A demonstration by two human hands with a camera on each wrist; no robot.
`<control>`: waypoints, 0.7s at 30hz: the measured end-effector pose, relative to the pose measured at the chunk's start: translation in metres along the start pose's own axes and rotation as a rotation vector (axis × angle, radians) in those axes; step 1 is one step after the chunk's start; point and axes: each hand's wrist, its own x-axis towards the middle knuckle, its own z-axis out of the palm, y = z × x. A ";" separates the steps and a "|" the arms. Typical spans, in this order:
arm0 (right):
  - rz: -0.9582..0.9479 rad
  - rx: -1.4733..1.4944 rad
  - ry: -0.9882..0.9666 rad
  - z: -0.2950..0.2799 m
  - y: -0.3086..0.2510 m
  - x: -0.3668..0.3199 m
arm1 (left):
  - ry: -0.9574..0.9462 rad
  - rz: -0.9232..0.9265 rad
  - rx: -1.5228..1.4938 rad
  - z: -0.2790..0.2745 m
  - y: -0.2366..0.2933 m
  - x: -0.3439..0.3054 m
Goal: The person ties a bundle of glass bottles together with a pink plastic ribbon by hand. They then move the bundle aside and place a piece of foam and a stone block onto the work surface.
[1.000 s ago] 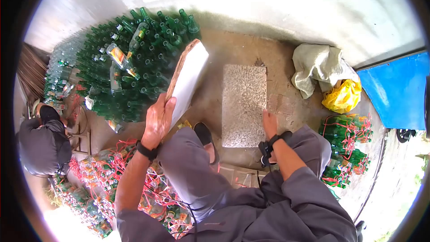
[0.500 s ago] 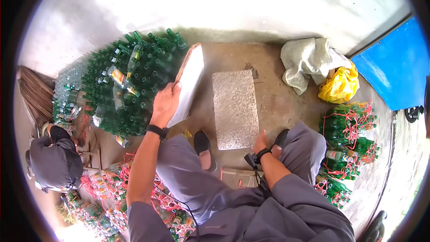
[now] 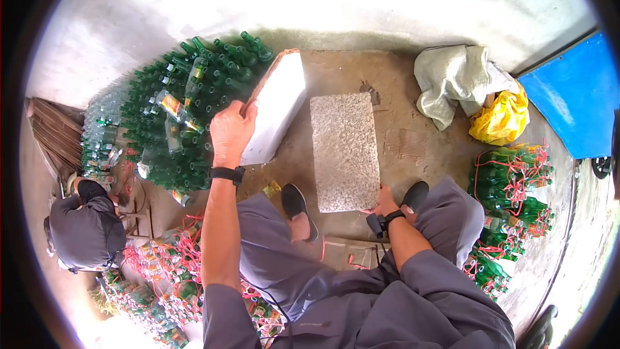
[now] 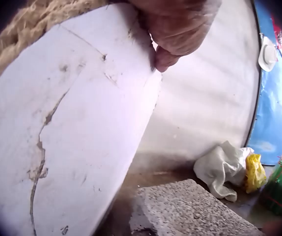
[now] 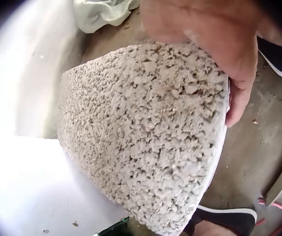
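Observation:
My left hand [image 3: 232, 130] grips the upper edge of a white slab [image 3: 279, 106] with a rough brown edge, tilted beside the green bottles. In the left wrist view, cracks run across the slab's white face [image 4: 92, 128] and part of my left hand [image 4: 178, 24] shows at its top. A rough, pitted grey block [image 3: 345, 152] lies in front of me between my feet and the wall. My right hand [image 3: 385, 203] holds its near right corner. In the right wrist view, my right hand [image 5: 215, 42] curls over the edge of the block [image 5: 146, 123].
Many green bottles [image 3: 194, 97] stand packed at the left. Bottles tied with red string [image 3: 513, 187] stand at the right, others at the lower left. A whitish sack [image 3: 445, 87] and yellow bag [image 3: 500, 119] lie near the wall. Another person [image 3: 86, 226] sits at far left.
My right hand has moved from the block's right side down to its near right corner and now holds it there. My left hand keeps its grip on the white slab.

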 end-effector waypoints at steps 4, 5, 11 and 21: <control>0.073 -0.039 -0.075 -0.008 -0.002 0.008 | 0.030 -0.011 -0.009 0.002 -0.012 0.010; 0.079 -0.043 -0.064 -0.009 0.000 0.008 | 0.022 -0.021 -0.010 0.004 -0.014 0.012; -0.001 -0.016 -0.061 0.002 0.009 -0.010 | 0.032 -0.025 -0.104 0.002 -0.025 0.024; -0.050 0.143 -0.136 0.022 0.014 -0.031 | 0.019 -0.031 -0.087 0.003 -0.007 0.041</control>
